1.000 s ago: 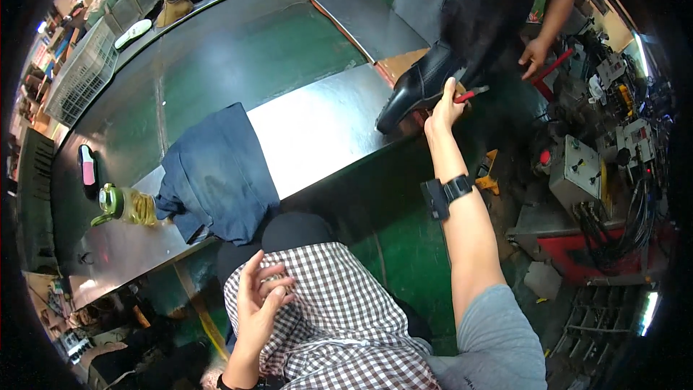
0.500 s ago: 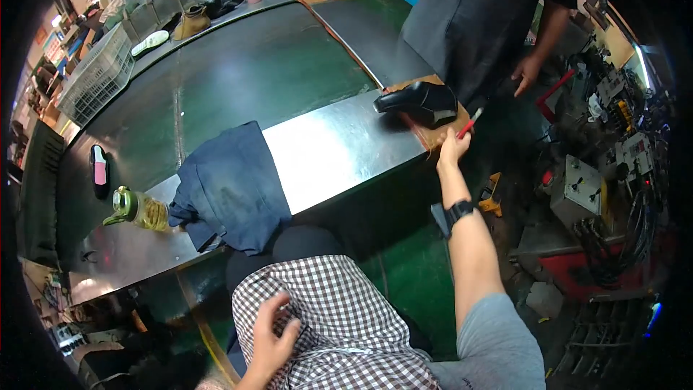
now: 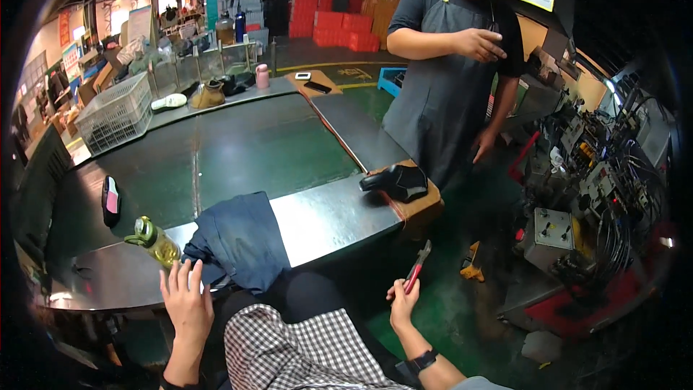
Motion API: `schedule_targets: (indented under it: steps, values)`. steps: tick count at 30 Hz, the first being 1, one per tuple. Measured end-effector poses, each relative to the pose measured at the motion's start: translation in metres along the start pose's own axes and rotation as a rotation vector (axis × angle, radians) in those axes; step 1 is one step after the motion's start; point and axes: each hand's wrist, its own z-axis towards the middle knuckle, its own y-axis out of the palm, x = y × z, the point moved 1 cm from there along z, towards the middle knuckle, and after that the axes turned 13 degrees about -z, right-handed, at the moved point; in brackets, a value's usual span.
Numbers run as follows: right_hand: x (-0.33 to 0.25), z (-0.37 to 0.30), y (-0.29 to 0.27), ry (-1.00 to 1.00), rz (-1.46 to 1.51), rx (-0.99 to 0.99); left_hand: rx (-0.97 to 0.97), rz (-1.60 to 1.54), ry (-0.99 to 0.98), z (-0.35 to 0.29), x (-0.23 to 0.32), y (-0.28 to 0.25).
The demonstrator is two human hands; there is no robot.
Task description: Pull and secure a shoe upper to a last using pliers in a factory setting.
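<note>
My right hand [image 3: 401, 306] is closed round the red handles of lasting pincers [image 3: 416, 271], whose metal jaws point up and away, right of my lap. My left hand [image 3: 186, 302] is raised with its fingers spread and holds nothing. Just beyond it on the bench edge, a green-lidded clear bottle [image 3: 160, 245] with yellowish liquid leans to one side. Beside the bottle, a folded dark blue cloth [image 3: 245, 242] hangs over the edge. A black heeled shoe [image 3: 401, 183] lies on a brown board [image 3: 427, 202] at the bench's right corner, apart from both hands.
Across the bench corner stands a person in a grey apron [image 3: 433, 101], one hand raised. A pink-and-black shoe piece [image 3: 110, 201] lies on the left. A white crate [image 3: 115, 119] stands at the far left. Machinery with a control box [image 3: 550, 237] and cables fills the right.
My right hand has drawn back from the bench corner with the pincers. My left hand has risen towards the bottle, fingers spreading. The view has tilted up; the other person's arm is now raised.
</note>
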Motion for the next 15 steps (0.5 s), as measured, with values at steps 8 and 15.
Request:
schedule_targets:
  steps: [8, 15]
  values:
    - [-0.038, -0.063, 0.037, -0.211, -0.251, -0.527, -0.192, -0.464, -0.468, -0.106, 0.029, 0.037]
    - [-0.034, -0.069, 0.074, -0.217, -0.402, -0.5, 0.077, -0.637, -0.458, -0.093, 0.005, 0.075]
